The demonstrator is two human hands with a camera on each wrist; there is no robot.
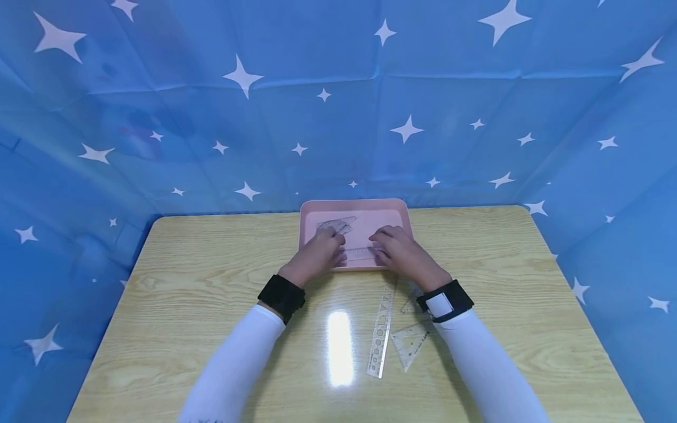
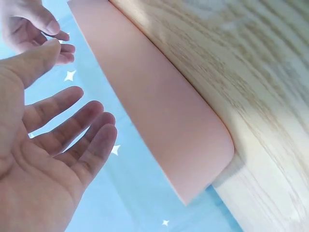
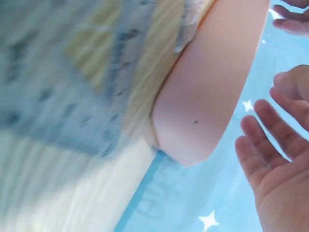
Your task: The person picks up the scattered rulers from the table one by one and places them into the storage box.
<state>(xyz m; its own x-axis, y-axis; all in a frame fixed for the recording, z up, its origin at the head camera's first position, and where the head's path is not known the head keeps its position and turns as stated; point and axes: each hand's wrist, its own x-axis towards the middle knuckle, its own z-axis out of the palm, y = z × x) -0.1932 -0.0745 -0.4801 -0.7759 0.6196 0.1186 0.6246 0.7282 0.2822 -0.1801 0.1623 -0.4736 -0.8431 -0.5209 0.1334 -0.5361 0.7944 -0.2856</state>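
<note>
Over the near left part of a shallow pink tray (image 1: 381, 212), my left hand (image 1: 317, 252) hovers with loosely bent fingers. Facing it, my right hand (image 1: 406, 251) is over the near right part. Between them a clear ruler (image 1: 359, 254) lies crosswise in the tray, its ends hidden by the hands. Farther back in the tray is a clear drawing piece with markings (image 1: 338, 224), partly covered by the left hand. In the left wrist view, the left hand (image 2: 58, 140) has nothing in its fingers. The right wrist view shows the right hand (image 3: 280, 154) likewise holding nothing.
On the wooden table (image 1: 211, 276), a clear stencil ruler (image 1: 382, 335) points toward the tray. Beside it lies a clear set square (image 1: 409, 343); another clear piece (image 1: 409, 304) is partly hidden by the right wrist. A blue star-patterned cloth (image 1: 338, 135) stands behind the tray.
</note>
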